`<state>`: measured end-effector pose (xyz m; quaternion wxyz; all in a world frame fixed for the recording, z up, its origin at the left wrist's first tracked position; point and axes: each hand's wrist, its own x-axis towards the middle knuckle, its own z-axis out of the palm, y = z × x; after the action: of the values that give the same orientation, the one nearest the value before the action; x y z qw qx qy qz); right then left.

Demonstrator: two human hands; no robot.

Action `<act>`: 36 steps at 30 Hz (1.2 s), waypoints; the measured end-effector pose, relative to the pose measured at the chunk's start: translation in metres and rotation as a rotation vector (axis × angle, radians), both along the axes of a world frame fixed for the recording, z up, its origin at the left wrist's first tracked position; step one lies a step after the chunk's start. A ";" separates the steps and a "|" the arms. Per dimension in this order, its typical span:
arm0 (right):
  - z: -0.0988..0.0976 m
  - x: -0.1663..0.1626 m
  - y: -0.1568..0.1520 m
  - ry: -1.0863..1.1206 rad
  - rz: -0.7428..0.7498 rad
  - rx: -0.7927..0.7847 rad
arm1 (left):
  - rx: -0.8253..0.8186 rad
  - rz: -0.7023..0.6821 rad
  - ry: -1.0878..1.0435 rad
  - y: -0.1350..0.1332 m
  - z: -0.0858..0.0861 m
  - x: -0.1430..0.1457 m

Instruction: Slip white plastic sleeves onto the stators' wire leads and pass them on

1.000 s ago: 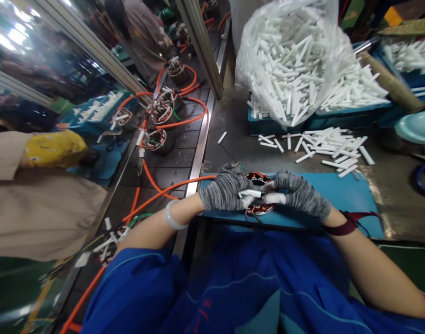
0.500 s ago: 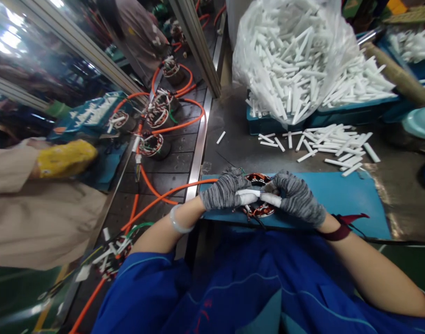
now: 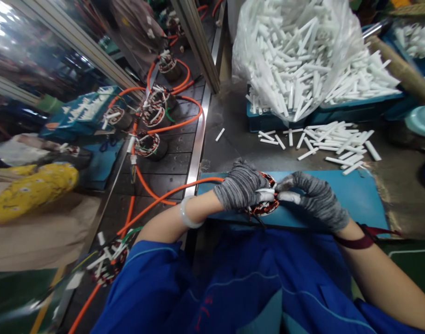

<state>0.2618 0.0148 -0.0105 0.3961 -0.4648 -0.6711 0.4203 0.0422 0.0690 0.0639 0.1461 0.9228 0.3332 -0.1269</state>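
Observation:
On the blue mat in front of me lies a wire-wound motor stator, its copper and white windings partly covered by my hands. An orange cable runs to it from the left. My left hand, in a grey knit glove with white fingertips, pinches a short white tube above the stator. At the tube's right end, the thumb and fingers of my gloved right hand are pressed together. What lies between those right fingers is too small to make out.
Loose white tubes lie behind the mat, with a plastic bag of more tubes in a blue bin. Further stators and orange cables occupy the line at left. A co-worker's yellow sleeve shows there.
Both my hands have shifted right over the stator, and my right hand has drawn a little away from the left. The co-worker's sleeve has moved left and down.

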 end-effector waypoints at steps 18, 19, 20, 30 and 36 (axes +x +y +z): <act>-0.009 -0.011 0.010 -0.717 -0.061 0.187 | 0.255 0.156 -0.507 -0.041 -0.096 -0.087; -0.008 -0.012 0.018 -0.776 -0.108 0.206 | 0.371 0.264 -0.422 -0.054 -0.096 -0.077; -0.008 -0.013 0.028 -0.831 -0.146 0.223 | 0.447 0.353 -0.339 -0.065 -0.095 -0.066; -0.037 0.008 0.093 -0.861 -0.194 0.204 | -0.024 0.244 -0.672 -0.057 -0.053 -0.092; -0.010 0.020 0.027 -0.458 -0.401 0.146 | 0.017 0.286 -0.585 -0.063 -0.073 -0.091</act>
<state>0.2822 0.0418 -0.0203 0.3421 -0.6407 -0.6662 0.1690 -0.0492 0.0064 -0.0087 0.2442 0.8652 0.4043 0.1684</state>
